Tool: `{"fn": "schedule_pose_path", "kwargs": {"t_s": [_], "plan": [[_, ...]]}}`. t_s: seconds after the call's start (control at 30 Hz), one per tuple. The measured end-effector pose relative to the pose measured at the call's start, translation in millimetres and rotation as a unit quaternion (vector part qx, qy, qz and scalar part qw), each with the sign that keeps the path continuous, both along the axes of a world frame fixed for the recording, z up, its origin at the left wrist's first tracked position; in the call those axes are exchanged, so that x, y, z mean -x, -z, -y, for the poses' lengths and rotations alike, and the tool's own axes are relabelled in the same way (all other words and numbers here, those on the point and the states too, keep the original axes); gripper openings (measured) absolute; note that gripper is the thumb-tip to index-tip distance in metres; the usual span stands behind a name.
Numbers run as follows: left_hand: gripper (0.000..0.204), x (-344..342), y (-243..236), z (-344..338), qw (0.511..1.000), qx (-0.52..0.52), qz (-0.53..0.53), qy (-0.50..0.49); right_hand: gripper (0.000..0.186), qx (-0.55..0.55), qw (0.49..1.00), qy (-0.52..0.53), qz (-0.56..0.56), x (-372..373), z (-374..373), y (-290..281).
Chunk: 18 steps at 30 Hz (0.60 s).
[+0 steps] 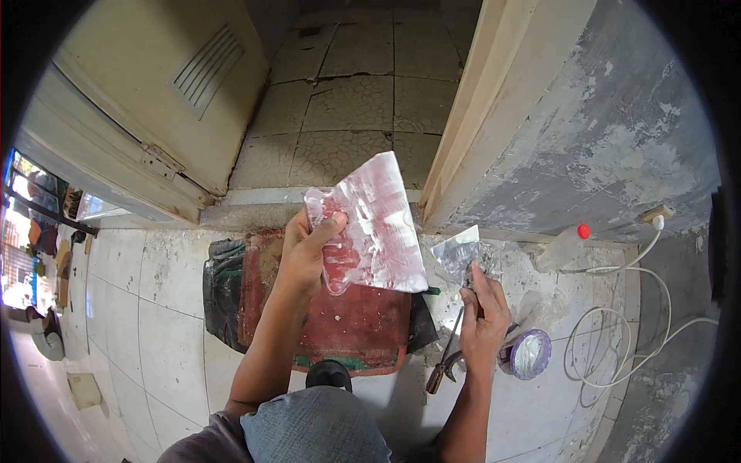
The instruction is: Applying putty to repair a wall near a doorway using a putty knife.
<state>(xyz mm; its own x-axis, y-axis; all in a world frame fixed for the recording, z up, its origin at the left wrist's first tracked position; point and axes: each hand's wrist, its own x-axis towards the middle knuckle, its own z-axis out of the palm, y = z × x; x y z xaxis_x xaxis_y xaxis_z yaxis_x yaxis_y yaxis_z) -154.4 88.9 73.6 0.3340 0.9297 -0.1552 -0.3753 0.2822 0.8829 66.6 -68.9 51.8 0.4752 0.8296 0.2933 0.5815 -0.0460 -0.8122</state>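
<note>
My left hand grips a red plastic putty spreader by its near left end, thumb on top. White putty is smeared over most of its face, thickest toward the far right. My right hand is closed on a metal putty knife, its blade pointing up and left, apart from the spreader. Fingers hide the knife's handle. Beside that hand, on the floor, stands a small purple-rimmed tub with white putty inside. A screwdriver lies just left of my right wrist.
Under my left arm lies a worn red mat over black sheeting. A clear bottle with a red cap stands by the patched grey wall. White cable coils at the right. Ahead, an open door flanks a tiled doorway.
</note>
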Motion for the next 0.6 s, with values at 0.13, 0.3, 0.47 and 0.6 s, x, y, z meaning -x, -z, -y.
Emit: {"fn": "schedule_pose_path", "kwargs": {"t_s": [0.13, 0.3, 0.47, 0.6], "plan": [[0.021, -5, 8, 1, 0.993, -0.063, -0.061, -0.081, 0.045, 0.008, 0.999, 0.042, 0.012, 16, 0, -23], [0.021, -11, 9, 6, 0.987, -0.110, -0.057, -0.107, 0.045, 0.103, 0.994, -0.016, -0.043, 21, 9, -36], [0.023, -12, 13, 10, 0.986, -0.116, -0.050, -0.111, 0.043, 0.116, 0.992, -0.020, -0.040, 28, 6, -39], [0.022, -12, 12, 15, 0.979, -0.149, -0.098, -0.096, 0.043, 0.105, 0.993, -0.018, -0.046, 29, 5, -32]]}}
